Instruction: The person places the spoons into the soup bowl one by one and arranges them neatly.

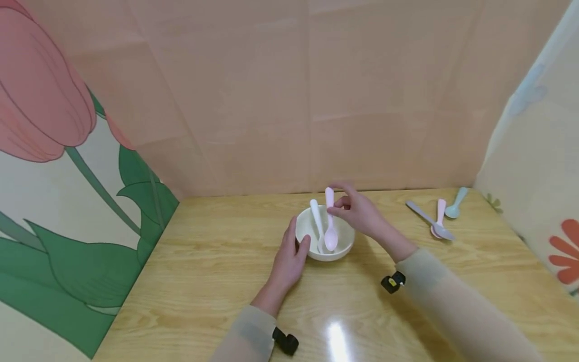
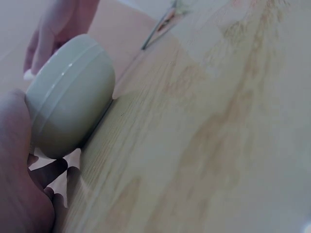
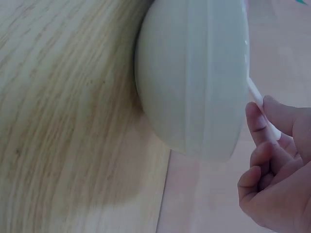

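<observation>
Left grip (image 1: 291, 257) seemingly holds bowl (image 1: 346, 237); right grip (image 1: 360, 212), spoon (image 1: 330, 235).

The left hand (image 1: 289, 257) holds the left side of the white bowl (image 1: 327, 257), thumb spread from the fingers. The right hand (image 1: 360, 211) is above the bowl's back right edge, thumb and finger pinching, other fingers curled in. The left arm (image 1: 249, 334) and right arm (image 1: 466, 301) reach toward it.
</observation>
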A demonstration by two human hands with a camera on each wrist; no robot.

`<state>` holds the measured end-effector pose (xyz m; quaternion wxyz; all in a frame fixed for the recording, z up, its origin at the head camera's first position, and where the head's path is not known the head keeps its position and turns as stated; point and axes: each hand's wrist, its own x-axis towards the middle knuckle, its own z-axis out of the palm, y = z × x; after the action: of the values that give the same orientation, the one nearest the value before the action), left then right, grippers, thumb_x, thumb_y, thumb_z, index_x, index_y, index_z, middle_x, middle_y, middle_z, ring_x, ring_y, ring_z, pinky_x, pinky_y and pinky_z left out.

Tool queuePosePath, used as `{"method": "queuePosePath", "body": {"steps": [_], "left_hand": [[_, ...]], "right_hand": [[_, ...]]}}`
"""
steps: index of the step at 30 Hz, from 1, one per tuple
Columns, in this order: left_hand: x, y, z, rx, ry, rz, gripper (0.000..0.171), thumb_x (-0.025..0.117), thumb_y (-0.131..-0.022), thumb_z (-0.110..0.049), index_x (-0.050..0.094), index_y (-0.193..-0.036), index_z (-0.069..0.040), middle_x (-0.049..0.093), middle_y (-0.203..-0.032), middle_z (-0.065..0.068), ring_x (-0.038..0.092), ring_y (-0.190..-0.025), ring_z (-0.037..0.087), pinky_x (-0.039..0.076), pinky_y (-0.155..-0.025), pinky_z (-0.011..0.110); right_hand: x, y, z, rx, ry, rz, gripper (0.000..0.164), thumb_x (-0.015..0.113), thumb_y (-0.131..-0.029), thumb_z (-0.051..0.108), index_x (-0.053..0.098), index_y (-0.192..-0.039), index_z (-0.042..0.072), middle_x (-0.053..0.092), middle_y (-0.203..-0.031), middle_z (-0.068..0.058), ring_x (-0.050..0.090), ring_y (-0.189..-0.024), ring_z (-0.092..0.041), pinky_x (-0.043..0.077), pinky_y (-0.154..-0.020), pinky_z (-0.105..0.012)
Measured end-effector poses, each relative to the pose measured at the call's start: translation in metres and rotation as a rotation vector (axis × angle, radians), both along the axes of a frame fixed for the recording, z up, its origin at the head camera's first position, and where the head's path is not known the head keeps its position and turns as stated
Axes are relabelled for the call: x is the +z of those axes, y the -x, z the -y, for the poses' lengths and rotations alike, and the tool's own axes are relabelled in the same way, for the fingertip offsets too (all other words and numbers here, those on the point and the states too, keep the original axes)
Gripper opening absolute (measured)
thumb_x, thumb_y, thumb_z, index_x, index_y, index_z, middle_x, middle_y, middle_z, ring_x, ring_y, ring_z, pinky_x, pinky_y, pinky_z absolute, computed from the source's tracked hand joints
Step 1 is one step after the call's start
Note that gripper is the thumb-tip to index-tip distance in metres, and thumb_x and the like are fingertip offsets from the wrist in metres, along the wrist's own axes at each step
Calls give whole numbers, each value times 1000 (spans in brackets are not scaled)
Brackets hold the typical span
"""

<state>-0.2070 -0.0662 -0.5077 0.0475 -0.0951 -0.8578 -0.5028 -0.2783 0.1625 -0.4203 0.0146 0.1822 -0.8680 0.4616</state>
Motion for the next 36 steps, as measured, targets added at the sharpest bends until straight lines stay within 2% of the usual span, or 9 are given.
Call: {"method": "queuePosePath", "body": {"steps": [4,10,17,24,31,36], "left_hand": [[0,0,1,12,3,-1,69,38,-104,-59,5,-161,-40,20,-166,-5,24,-148,17,24,-119,45],[-1,1,0,3,6,-1,69,39,-104,-58,5,-161,-40,19,-166,-7,23,-148,15,24,-119,43],[-2,1,-2,-6,0,-4,69,39,-105,-57,5,-162,-39,19,-166,-6,24,-149,18,24,-119,45],[-1,1,-1,3,4,4,69,37,-104,-59,5,-162,-40,19,-166,-5,25,-148,20,25,-118,48],[-1,2,-2,4,8,7,69,36,-103,-61,5,-161,-40,19,-166,-6,23,-149,17,24,-119,45],[0,2,-2,2,0,8,69,37,-104,-60,5,-161,-41,19,-166,-7,24,-148,16,25,-119,45]], "right_hand": [[-1,0,6,-10,-47,10,62,74,-94,22,43,-148,30,71,-91,-3,68,-86,-30,53,-70,-39],[-9,2,8,-34,-104,21,64,74,-94,24,41,-148,32,72,-95,-1,67,-86,-22,53,-74,-39],[-18,5,8,-18,-113,35,65,75,-93,23,42,-148,32,72,-92,0,67,-84,-20,53,-72,-39],[-21,9,11,-22,-134,64,65,76,-92,25,42,-148,31,72,-91,2,68,-83,-19,54,-73,-40],[-20,13,16,-55,-234,21,68,78,-91,28,44,-149,24,74,-92,2,69,-82,-17,54,-76,-41],[-21,14,20,-76,-315,-27,69,78,-91,28,44,-151,22,74,-91,3,69,-79,-15,55,-73,-39]]}}
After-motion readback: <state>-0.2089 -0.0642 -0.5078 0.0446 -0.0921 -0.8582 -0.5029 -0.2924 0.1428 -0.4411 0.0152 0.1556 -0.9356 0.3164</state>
